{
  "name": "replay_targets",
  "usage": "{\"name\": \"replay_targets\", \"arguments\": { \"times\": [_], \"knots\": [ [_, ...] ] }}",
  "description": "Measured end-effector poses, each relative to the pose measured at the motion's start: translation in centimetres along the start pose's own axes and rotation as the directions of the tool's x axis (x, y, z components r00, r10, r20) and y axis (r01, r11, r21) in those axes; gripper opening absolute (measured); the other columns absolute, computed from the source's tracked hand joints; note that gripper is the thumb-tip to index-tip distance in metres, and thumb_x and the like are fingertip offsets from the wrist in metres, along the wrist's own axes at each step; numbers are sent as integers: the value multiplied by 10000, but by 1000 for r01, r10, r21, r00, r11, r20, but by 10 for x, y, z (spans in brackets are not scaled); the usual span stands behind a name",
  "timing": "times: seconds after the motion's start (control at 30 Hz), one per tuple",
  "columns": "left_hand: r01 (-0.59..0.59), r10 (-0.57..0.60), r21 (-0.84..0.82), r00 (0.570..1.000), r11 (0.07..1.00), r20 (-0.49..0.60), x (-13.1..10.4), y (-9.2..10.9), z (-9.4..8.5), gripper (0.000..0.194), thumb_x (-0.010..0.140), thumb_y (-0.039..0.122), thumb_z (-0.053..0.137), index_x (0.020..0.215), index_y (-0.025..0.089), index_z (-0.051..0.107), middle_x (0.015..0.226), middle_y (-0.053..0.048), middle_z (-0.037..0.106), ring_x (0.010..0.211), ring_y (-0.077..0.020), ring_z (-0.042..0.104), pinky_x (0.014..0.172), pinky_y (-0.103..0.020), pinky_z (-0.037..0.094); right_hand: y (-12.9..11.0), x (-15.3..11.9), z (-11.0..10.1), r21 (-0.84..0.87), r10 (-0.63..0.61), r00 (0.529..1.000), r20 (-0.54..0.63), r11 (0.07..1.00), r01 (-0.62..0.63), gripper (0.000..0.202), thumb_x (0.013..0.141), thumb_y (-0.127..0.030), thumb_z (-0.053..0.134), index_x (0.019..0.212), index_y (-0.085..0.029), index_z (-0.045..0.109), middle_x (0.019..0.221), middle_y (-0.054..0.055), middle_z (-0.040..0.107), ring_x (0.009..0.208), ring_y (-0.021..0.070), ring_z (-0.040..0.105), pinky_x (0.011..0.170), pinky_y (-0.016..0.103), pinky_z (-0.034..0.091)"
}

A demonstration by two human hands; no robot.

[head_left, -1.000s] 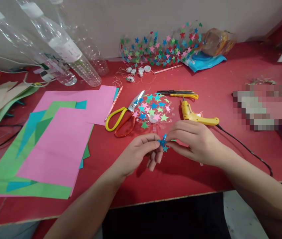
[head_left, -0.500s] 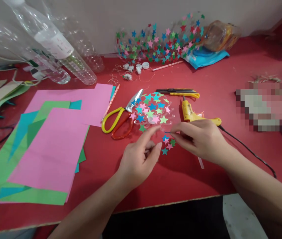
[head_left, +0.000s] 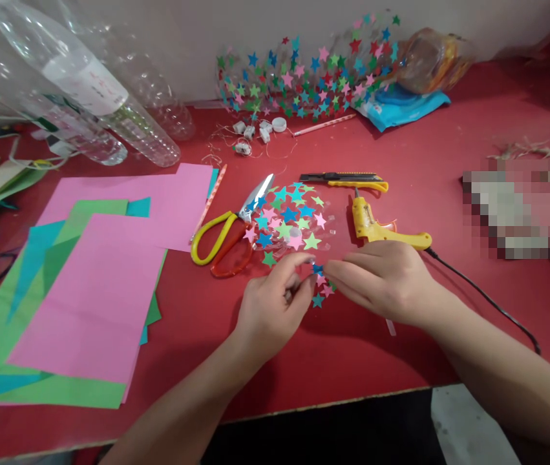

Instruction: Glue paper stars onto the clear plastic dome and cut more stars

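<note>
Counter [head_left: 352, 368], throughout: plain red. Held star [head_left: 317, 268], four o'clock: blue. Paper sheets [head_left: 83, 287], nine o'clock: pink, green, teal, unpatterned. Scissors [head_left: 240, 217], nine o'clock, nearer centre: one handle yellow, one red. Glue gun [head_left: 374, 228], three o'clock: yellow. Plastic piece [head_left: 323, 80], twelve o'clock: clear, multicoloured star pattern.

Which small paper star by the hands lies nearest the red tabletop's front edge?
The teal five-pointed paper star between the left hand and right hand: it is foremost; the two pink paper stars beside it lie farther back.
</note>
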State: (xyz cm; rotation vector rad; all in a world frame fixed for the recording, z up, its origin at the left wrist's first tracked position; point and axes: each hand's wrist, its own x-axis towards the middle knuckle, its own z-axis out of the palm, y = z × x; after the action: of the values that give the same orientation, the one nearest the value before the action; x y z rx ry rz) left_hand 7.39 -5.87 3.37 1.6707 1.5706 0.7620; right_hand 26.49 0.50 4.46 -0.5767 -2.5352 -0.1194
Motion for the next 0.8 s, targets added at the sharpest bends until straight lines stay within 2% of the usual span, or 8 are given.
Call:
{"name": "replay_targets", "arguments": {
  "times": [0.17,0.27,0.47,0.67,0.8],
  "knots": [
    [-81,83,67,996,994,-37,0,-3,2,228,929,258,507,1108,166,614,485,94,496,407,-67,408,483,-202,330,-2,0,2,35,0,1000,-3,999,0,154,954,-155,520,854,-163,637,559,-40,523,486,100,412,490,294,264],
    [-128,134,95,989,987,-63,0,-5,2,229,939,261,497,1088,153,633,489,79,522,411,-69,441,491,-203,351,-2,-1,4,45,1,1000,7,999,-2,115,939,-150,550,867,-147,638,562,-36,523,494,110,409,487,301,275],
    [-141,153,120,984,983,-96,0,-5,1,233,946,256,486,1066,162,663,499,53,579,451,-86,531,525,-206,400,-1,-4,8,50,31,999,17,998,-32,108,951,-170,539,878,-177,618,572,-42,548,496,107,433,488,291,289],
    [-102,106,47,989,994,-101,0,-4,1,214,933,245,504,1042,190,680,465,62,540,454,-98,529,537,-218,420,-5,-2,12,118,102,995,-21,988,-98,119,945,-158,530,860,-193,604,604,-41,610,503,93,512,489,263,342],
    [-7,-2,-103,996,995,-86,-1,-1,1,180,921,240,525,1007,194,676,449,76,494,418,-86,459,485,-212,390,-10,1,15,184,209,977,-38,963,-199,154,963,-194,514,855,-190,623,572,-48,610,485,83,529,488,237,359]
  ]
}}
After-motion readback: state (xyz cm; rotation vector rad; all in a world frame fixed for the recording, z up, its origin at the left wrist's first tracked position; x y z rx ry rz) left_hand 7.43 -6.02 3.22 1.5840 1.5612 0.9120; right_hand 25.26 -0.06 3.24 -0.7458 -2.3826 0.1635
